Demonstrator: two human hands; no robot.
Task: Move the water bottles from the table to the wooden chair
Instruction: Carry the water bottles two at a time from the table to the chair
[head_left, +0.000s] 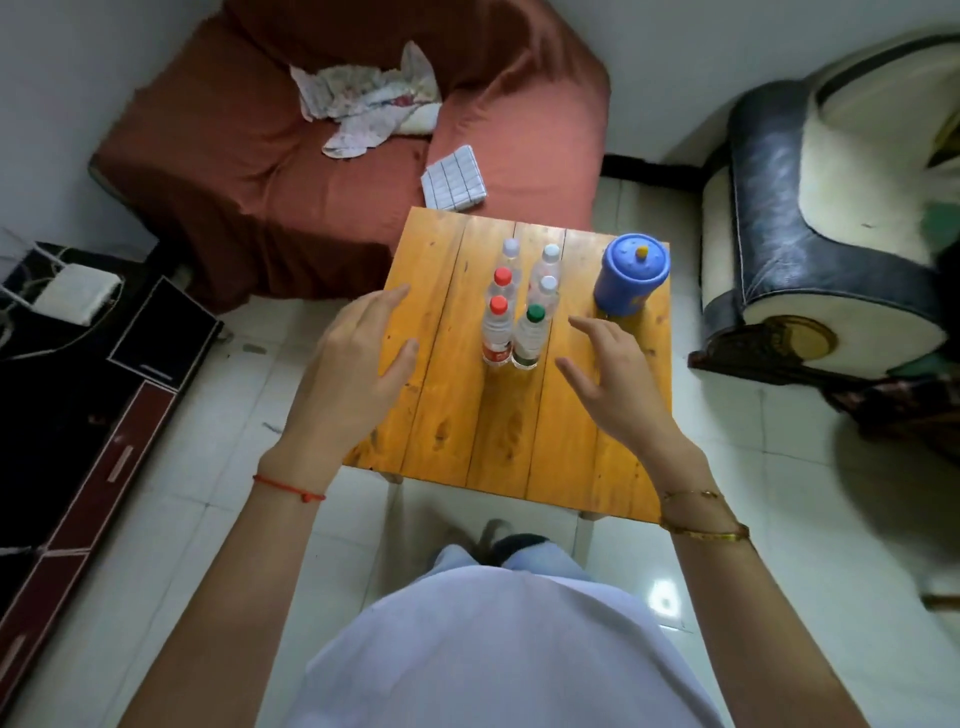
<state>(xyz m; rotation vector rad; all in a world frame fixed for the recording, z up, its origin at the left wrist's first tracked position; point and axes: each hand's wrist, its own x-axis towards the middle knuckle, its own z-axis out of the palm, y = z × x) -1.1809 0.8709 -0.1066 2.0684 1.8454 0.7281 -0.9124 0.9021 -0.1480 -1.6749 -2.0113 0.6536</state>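
Several clear water bottles stand upright in two rows on the small wooden table (441, 415). Nearest me are a red-capped bottle (497, 332) and a green-capped bottle (530, 338); behind them stand another red-capped bottle (503, 283) and white-capped ones (548, 260). My left hand (358, 364) hovers over the table's left edge, fingers apart, holding nothing. My right hand (613, 374) hovers to the right of the green-capped bottle, fingers spread, not touching it. No wooden chair is visible.
A blue lidded jar (628, 275) stands at the table's far right corner. A red-covered armchair (260, 171) with cloths sits behind the table. A dark and cream sofa arm (810, 249) is to the right, a dark cabinet (93, 405) to the left. The floor is pale tile.
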